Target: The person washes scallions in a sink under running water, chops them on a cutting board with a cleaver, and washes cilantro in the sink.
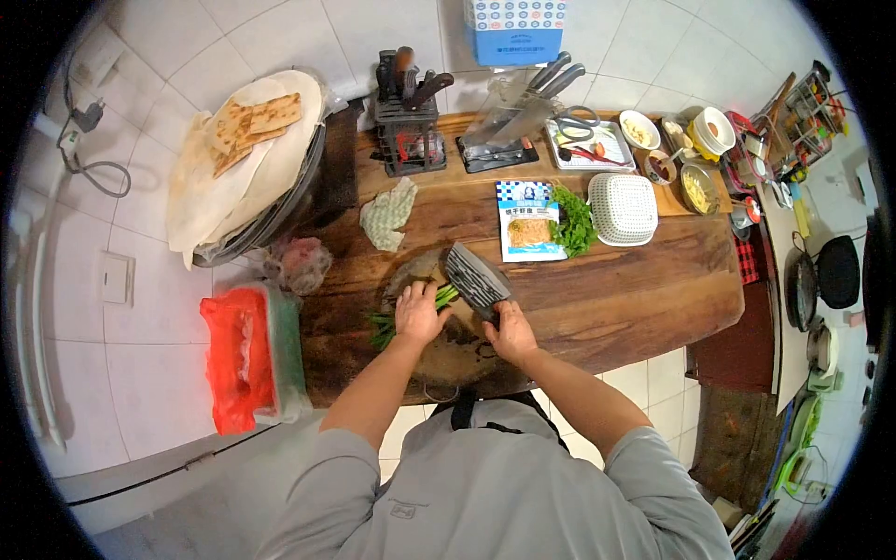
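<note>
Center of the frame, I have my left hand (419, 314) pressed down over the green stalks (446, 296), grip closed on them, their leafy ends trailing out to the lower left on the round cutting board (462, 350). My right hand (511, 332), just right of it, has its grip wrapped on the handle end of the cleaver (477, 278); the broad dark blade lies tilted toward the upper left, its lower left edge near the stalks. Board and all, we're on the wooden surface (597, 303). Up and left of the blade sits a crumpled cloth (388, 216). Above and to the right, there's a blue-and-white packet (529, 222), leafy herbs (573, 222) against its right side, then an upturned white basket (623, 209). Top middle, a knife rack (408, 131) stands by the tiled wall.
</note>
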### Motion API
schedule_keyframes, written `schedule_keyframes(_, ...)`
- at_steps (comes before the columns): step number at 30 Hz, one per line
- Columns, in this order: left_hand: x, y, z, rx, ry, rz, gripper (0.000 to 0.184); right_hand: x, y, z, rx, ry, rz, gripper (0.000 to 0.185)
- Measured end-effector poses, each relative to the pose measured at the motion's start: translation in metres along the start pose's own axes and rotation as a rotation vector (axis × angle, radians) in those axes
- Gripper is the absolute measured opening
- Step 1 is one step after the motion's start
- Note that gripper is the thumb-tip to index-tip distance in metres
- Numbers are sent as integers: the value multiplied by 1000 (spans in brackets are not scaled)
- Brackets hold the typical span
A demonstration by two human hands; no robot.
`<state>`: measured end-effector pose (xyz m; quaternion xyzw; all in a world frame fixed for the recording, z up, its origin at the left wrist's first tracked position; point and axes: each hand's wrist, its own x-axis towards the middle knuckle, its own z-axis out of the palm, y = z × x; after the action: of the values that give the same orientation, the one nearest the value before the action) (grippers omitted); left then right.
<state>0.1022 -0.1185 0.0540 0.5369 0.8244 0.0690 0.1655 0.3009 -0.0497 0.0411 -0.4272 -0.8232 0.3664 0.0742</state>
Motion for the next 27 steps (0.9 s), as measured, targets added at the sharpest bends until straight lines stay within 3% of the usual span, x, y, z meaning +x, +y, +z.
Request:
schedule_keyframes(2,-7,-5,0,-17,93,34,38,-1,-1,3,52,31,-10,42)
schedule_keyframes(5,3,-3,10,-129,104,119,30,-2,-27,-16,195,-6,173,37)
schedule_keyframes(8,10,14,7,-218,63,135,22,0,-29,-22,250,-40,243,43)
schedule_keyframes(12,14,7,21,-227,76,80,11,-2,-35,-31,250,-59,197,46)
schedule_keyframes(17,8,3,14,-231,98,56,11,-3,-45,-37,177,-203,257,52)
schedule_keyframes(21,9,0,23,-222,134,104,12,-6,-37,-28,240,-199,198,52)
schedule_keyframes(27,12,10,22,-257,109,-17,12,-4,-34,-28,222,-206,232,53)
